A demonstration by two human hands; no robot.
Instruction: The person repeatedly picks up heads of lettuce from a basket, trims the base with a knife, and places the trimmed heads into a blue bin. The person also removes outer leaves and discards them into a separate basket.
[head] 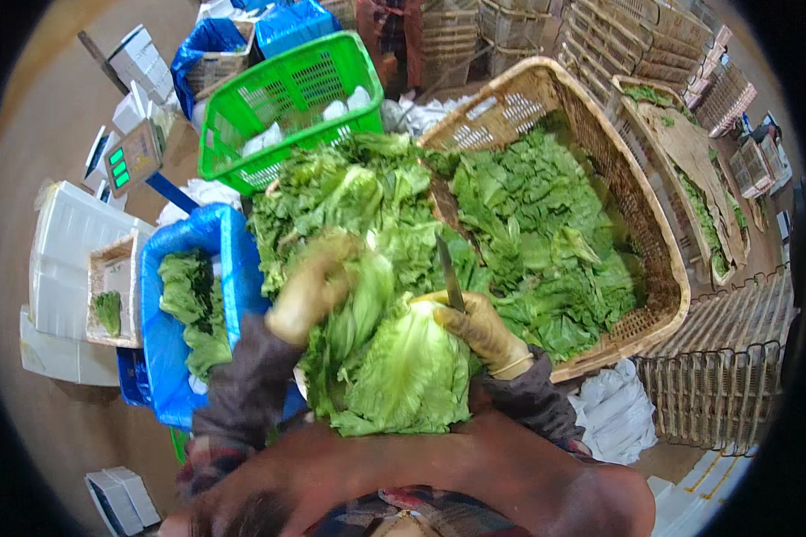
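Observation:
My right hand (487, 332), in a yellowish glove, grips a knife (451, 268) whose blade points up and away from me. The thumb and fingers of that hand also press on the stem end of a lettuce head (410, 382), whose leaves spread towards my apron. Motion blurs my gloved left hand (316, 282) over the loose lettuce (356, 194) to the left of the knife, and whether its fingers hold a leaf cannot be made out. More green leaves lie between and beneath both hands.
A big tan plastic crate (658, 235) of lettuce tilts at the right. Beyond the pile stands a green crate (221, 148) with white pieces inside. A blue-lined container (174, 396) with lettuce and a digital scale (134, 158) are left. Stacked baskets (712, 389) stand right.

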